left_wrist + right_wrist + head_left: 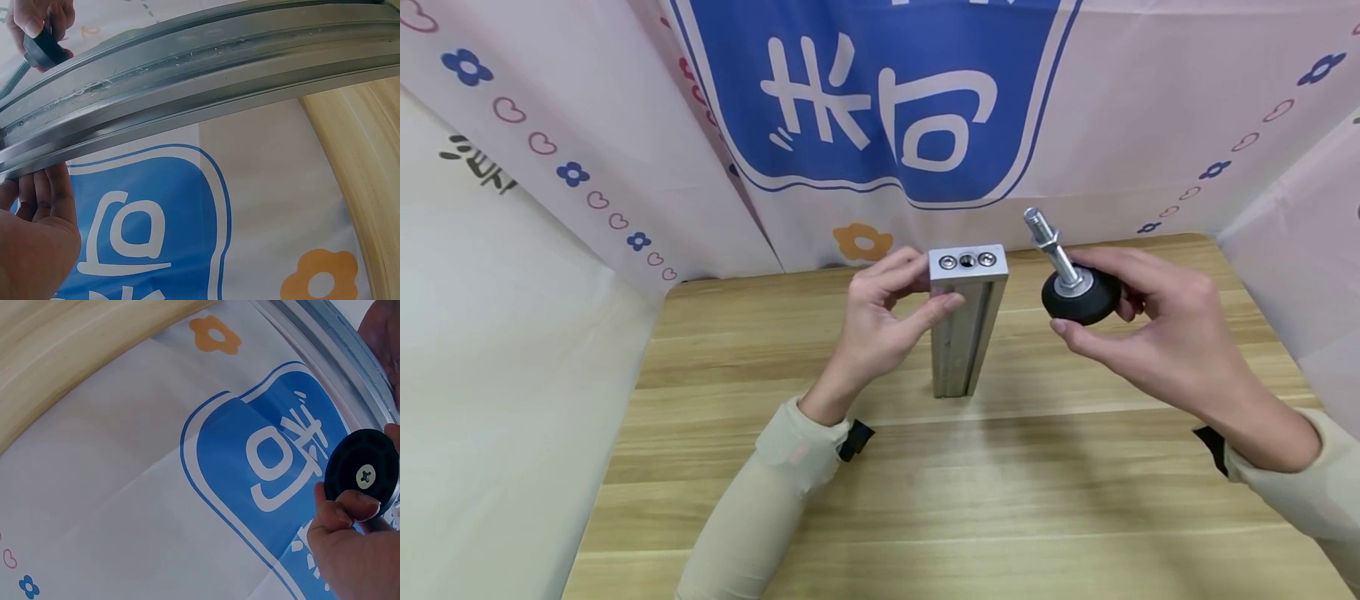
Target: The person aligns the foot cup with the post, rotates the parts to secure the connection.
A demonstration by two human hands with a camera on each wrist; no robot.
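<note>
An aluminium extrusion profile (958,333) stands upright on the wooden table, its end plate showing two screws with a threaded hole between them. My left hand (887,308) grips the profile near its top, thumb on the front face and fingers behind. In the left wrist view the grooved side of the profile (200,69) crosses the picture. My right hand (1165,325) pinches a levelling foot (1082,296) by its black round base, to the right of the profile's top. The foot's threaded stud, with a nut on it, points up and leftward. Its underside (365,477) shows a cross-head screw in the right wrist view.
Behind the wooden table (737,483) hangs a white cloth with a blue printed sign (880,100), hearts and flowers. White cloth walls (497,333) border the table on the left and right. Black straps (855,440) show at both wrists.
</note>
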